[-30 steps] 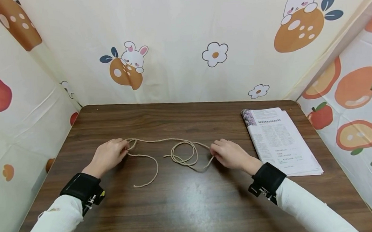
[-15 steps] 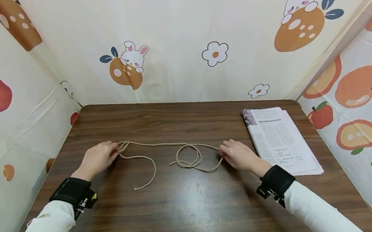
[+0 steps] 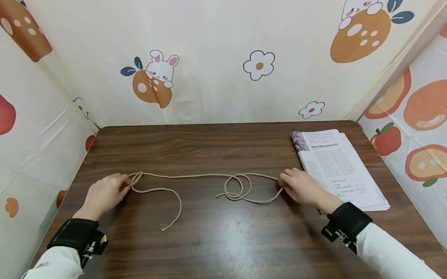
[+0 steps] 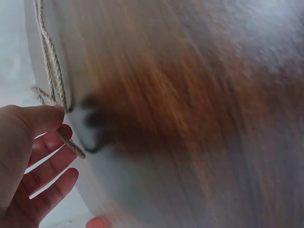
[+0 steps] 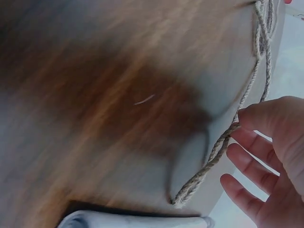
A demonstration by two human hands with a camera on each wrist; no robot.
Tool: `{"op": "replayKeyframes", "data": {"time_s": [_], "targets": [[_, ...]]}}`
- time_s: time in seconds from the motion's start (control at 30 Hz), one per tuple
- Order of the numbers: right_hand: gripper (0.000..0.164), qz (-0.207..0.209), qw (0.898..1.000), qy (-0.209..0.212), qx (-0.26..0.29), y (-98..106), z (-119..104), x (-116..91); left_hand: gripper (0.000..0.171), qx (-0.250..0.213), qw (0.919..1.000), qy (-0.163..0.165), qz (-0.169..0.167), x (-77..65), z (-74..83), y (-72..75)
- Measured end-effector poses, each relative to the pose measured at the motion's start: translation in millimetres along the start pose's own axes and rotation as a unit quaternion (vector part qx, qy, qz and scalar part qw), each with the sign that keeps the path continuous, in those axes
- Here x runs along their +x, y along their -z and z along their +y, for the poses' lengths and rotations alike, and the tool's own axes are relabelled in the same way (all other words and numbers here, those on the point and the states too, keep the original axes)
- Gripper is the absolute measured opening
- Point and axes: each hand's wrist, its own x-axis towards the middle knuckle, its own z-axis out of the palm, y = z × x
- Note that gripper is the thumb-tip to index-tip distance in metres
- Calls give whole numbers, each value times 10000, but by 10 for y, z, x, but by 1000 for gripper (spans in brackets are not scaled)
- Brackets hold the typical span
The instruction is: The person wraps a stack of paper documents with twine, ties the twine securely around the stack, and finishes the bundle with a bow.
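Observation:
A length of beige twisted rope [image 3: 191, 175] stretches across the dark wooden table between two hands. My left hand [image 3: 105, 196] pinches it at a small loop on the left, thumb against forefinger; a short rope end [image 4: 71, 145] pokes out past the thumb in the left wrist view. From that loop a loose tail curves toward the front of the table. My right hand [image 3: 305, 188] pinches the rope on the right, where two strands meet. Beyond those fingers a doubled bight [image 5: 194, 183] hangs out in the right wrist view. Between the hands, nearer the right, lies a round coil [image 3: 238, 195] with a free end.
A folded printed paper [image 3: 340, 171] lies at the table's right, close behind the right hand. Cream cloth with rabbit and flower prints [image 3: 259, 65] hangs behind the table [image 3: 221, 249], and fruit-printed cloth [image 3: 430, 107] flanks it.
Both hands have moved apart, the left one leftward and the right one rightward. The top strand has straightened, and the coil has shifted right and become smaller.

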Motion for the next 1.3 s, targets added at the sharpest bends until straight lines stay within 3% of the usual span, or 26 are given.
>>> {"op": "replayKeyframes", "data": {"time_s": [0.13,0.3,0.5,0.63,0.77,0.97,1.17,1.3], "targets": [[13,107,9999,90,10,-8,-11,-24,9,8,10000,-9,-25,-25,-18,14],[22,112,9999,51,54,5,-63,-8,12,26,9994,-334,108,4,65,75],[19,255,9996,54,130,31,-91,45,15,72,9956,-787,500,114,299,161],[18,366,9993,-69,27,29,-86,108,17,55,9911,-1155,654,209,505,136],[19,247,9989,-392,-95,29,-82,178,20,144,9860,-1544,620,326,725,64],[15,-239,9953,-931,-87,26,-101,291,21,219,9805,-1870,571,499,1021,-7],[14,-375,9934,-1079,-85,-23,-121,343,20,185,9783,-2021,420,612,1235,-72],[14,-498,9912,-1221,-122,-57,-127,351,19,221,9805,-1942,198,656,1323,-142]]}}
